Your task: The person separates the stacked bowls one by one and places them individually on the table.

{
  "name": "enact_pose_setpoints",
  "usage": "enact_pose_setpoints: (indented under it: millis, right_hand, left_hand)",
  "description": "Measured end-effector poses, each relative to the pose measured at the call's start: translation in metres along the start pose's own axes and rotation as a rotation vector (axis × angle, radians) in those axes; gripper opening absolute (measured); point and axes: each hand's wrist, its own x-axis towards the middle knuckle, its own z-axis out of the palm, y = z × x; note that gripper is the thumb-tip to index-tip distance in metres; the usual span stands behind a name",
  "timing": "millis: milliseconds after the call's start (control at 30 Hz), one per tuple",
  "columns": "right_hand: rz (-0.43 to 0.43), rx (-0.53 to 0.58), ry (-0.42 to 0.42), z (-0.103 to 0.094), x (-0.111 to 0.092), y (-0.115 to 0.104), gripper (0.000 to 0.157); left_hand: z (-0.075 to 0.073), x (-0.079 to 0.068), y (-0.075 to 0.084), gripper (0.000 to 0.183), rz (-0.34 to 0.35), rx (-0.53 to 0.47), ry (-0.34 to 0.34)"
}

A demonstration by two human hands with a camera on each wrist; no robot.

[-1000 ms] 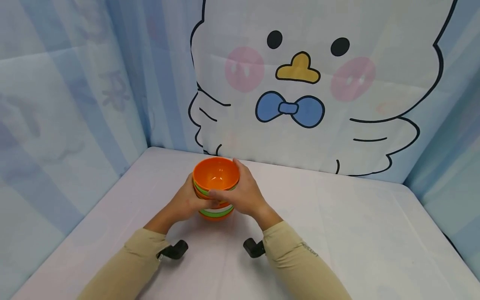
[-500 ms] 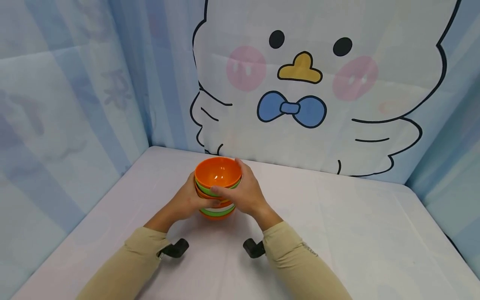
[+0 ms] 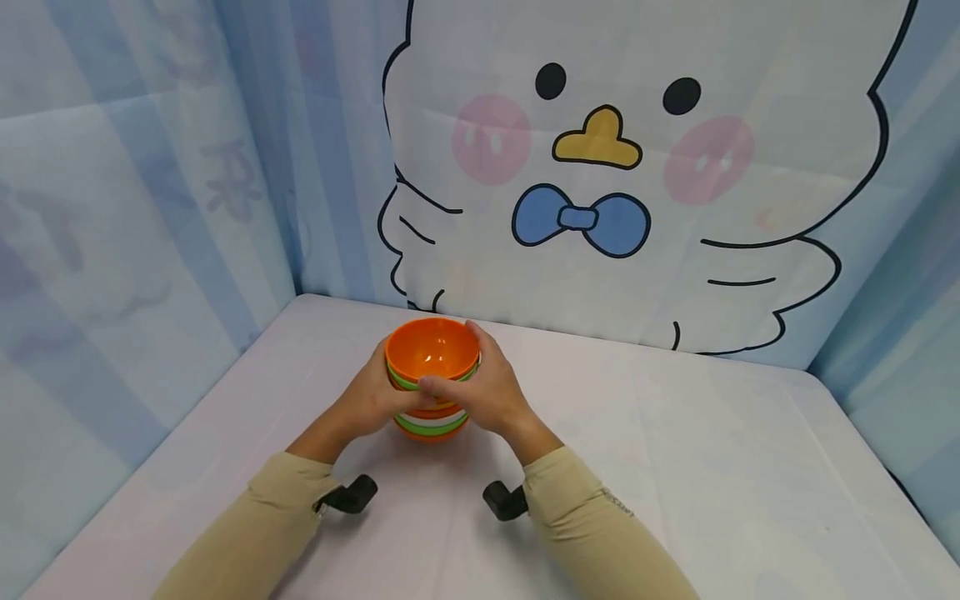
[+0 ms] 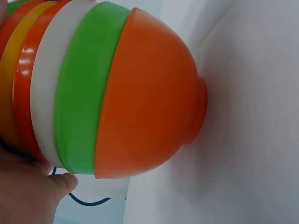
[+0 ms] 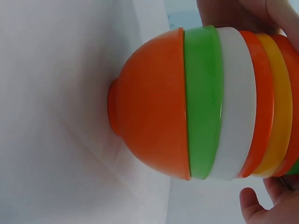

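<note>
Several nested bowls form an upright stack near the table's back edge in the head view. An orange bowl (image 3: 432, 350) is on top, its inside facing up. Both hands hold the upper part of the stack from opposite sides. My left hand (image 3: 372, 402) grips the left side, thumb across the front. On the right, my right hand (image 3: 492, 392) has its thumb at the front and its fingers round the far side. Below them, both wrist views show a white bowl (image 5: 237, 102), a green bowl (image 4: 84, 98) and a bottom orange bowl (image 4: 147, 98), its foot right at the tabletop.
A white cloth-covered table (image 3: 712, 467) extends around the stack. Behind it hangs a curtain (image 3: 585, 283) printed with a cartoon bird, and blue patterned curtains (image 3: 135, 250) flank the table. Black wrist-worn camera mounts (image 3: 506, 500) stick out beneath the sleeves.
</note>
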Motion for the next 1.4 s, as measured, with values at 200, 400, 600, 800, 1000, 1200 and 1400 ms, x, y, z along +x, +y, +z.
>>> enact_pose_setpoints:
  millis: [200,400,600,800,1000,1200,1400]
  right_hand:
    - [0.020,0.031,-0.015,-0.002,0.000,-0.003,0.092]
    - [-0.022,0.038,0.018,-0.008,0.001,-0.008,0.099]
    - [-0.063,0.024,0.054,-0.018,0.004,-0.009,0.099]
    - [-0.102,0.060,0.086,-0.036,0.008,-0.008,0.098]
    - [-0.103,0.091,0.140,-0.055,0.016,-0.003,0.101]
    - [-0.052,0.063,0.194,-0.068,0.026,0.010,0.104]
    - [0.033,0.054,0.228,-0.070,0.033,0.035,0.104]
  left_hand:
    - [-0.002,0.004,-0.014,0.079,0.014,0.012,-0.015]
    - [-0.004,0.000,-0.003,0.080,-0.014,0.029,-0.026]
    - [-0.003,-0.004,0.010,0.084,-0.071,0.046,-0.025]
    - [-0.004,0.001,-0.007,0.100,-0.131,0.059,-0.018]
    - [-0.004,0.003,-0.012,0.109,-0.173,0.078,0.005]
    - [-0.003,0.003,-0.012,0.110,-0.186,0.077,0.006]
    - [-0.005,0.003,-0.013,0.112,-0.200,0.084,0.012]
